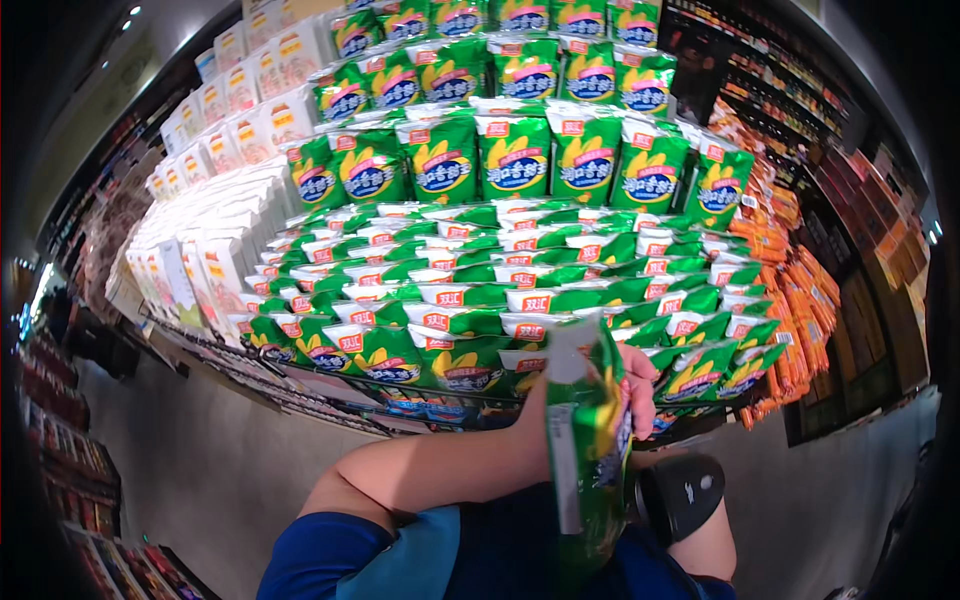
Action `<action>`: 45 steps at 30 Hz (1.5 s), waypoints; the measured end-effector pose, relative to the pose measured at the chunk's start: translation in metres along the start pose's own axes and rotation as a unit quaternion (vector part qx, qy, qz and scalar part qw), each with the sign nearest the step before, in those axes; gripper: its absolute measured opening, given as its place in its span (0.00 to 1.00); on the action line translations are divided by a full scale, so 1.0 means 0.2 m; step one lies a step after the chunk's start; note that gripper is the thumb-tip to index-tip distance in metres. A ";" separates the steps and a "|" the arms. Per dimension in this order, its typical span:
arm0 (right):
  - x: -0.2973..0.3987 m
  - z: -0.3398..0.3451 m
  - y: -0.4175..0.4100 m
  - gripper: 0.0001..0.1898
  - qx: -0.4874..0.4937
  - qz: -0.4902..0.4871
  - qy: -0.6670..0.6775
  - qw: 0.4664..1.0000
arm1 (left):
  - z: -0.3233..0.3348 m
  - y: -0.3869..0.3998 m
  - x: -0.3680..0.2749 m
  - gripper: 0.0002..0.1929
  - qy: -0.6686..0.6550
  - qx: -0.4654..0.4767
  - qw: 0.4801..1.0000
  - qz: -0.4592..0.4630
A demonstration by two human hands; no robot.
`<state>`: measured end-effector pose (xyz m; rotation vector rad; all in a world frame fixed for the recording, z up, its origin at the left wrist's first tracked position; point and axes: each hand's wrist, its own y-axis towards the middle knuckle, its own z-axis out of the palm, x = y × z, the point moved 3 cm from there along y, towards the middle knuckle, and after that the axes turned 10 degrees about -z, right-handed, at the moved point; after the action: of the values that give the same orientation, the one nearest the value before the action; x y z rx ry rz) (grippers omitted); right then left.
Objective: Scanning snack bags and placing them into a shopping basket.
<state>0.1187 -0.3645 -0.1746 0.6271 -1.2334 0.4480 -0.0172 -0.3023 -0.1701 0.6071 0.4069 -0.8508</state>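
Observation:
A green and white plastic food packet [589,450] with printed corn cobs is held upright, edge-on and blurred, close in front of my chest. My left forearm crosses from the left and passes behind it. The fingers curled around the packet's right edge appear to be those of my left hand [639,390]. My right forearm wears a black cuff [679,496] and runs behind the packet's lower part, where the right hand is hidden. Just beyond, matching green packets [450,296] stand in tight rows inside a black wire display rack [450,386].
More green packets [514,154] rise in tiers behind. White packs [217,217] are stacked left, orange packs [802,322] hang right. Shelves of goods [75,450] line the left rim, and bottle shelves [780,67] stand at the back right. Grey floor [210,457] shows beside me.

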 end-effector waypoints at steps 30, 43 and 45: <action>0.04 0.01 -0.20 0.20 -0.167 0.153 0.187 0.956 | 0.39 -0.10 -0.39 0.10 0.471 -0.307 0.821 -0.099; -0.02 0.12 0.00 0.27 -0.057 -0.011 -0.143 0.988 | 0.62 -0.29 -1.10 0.10 0.797 -0.192 0.573 -0.010; 0.00 0.15 0.02 0.27 -0.095 -0.010 -0.119 0.988 | 0.65 -0.28 -1.26 0.11 0.762 -0.370 0.528 0.058</action>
<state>0.0953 -0.3809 -0.1675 0.5392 -1.4762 0.2393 -0.1995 -0.2705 0.0511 0.3929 2.1943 0.3163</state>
